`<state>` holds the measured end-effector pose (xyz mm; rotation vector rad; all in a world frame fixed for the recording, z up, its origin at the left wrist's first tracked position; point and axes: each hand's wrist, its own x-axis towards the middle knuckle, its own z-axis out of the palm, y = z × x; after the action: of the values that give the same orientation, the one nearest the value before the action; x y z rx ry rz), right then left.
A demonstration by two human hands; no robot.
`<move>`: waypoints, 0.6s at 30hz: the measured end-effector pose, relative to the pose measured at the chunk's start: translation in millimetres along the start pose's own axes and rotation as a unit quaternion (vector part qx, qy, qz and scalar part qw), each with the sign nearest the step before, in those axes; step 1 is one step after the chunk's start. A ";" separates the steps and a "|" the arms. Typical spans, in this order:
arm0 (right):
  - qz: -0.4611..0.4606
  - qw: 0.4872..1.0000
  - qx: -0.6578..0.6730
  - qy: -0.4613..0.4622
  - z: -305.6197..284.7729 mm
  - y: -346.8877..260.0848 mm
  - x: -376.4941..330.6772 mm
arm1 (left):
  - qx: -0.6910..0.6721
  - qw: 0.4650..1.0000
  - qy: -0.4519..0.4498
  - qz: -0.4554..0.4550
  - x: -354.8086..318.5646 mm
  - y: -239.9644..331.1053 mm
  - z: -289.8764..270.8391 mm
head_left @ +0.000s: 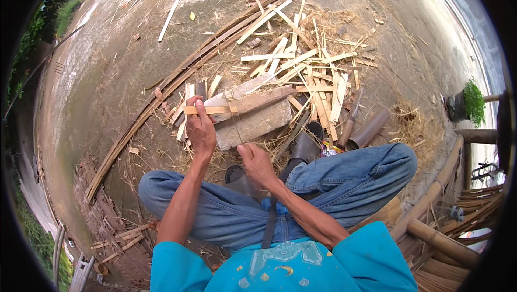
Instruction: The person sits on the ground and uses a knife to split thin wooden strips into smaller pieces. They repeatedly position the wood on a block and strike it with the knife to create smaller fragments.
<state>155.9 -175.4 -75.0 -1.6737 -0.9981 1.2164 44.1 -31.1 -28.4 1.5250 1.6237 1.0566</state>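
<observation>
Two bare hands worked over a grey stone block (253, 125) that lay on the ground just ahead of the person's crossed legs in blue jeans (344, 184). The left hand (200, 130) sat at the block's left end, its fingers clamped on a short, pale bamboo strip (210, 110) held level across that end of the block. The right hand (257, 164) hovered just below the block's near edge, fingers curled together with thumb and forefinger pinched; a thin strand seemed to run from that pinch up toward the strip, though it was too fine to make out for sure. A flat wooden board (258, 99) rested slantwise on top of the block. Beyond the block and to its right lay a loose heap of split bamboo slats (312, 74), and long bamboo strips (177, 82) curved past the block's left side across the bare concrete ground (118, 49). Right of the block, near the person's knee, lay dark bamboo tube sections (369, 129). Far to the right of the block stood a small potted plant (467, 103).
</observation>
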 end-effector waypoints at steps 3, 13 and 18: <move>-0.011 1.000 0.007 0.000 2.4 8.5 -4.1 | -0.018 1.000 0.003 -0.014 0.7 -2.7 0.6; 0.044 0.998 0.049 0.000 6.1 11.8 -1.9 | -0.026 1.000 -0.014 -0.009 10.1 -10.7 -4.5; -0.048 0.994 -0.025 0.099 12.7 48.6 4.9 | -0.025 0.999 -0.026 -0.003 3.4 3.5 2.0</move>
<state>151.0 -185.9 -124.1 -1.7268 -0.9797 0.9494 47.1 -27.5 -26.0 1.5024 1.5533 1.0382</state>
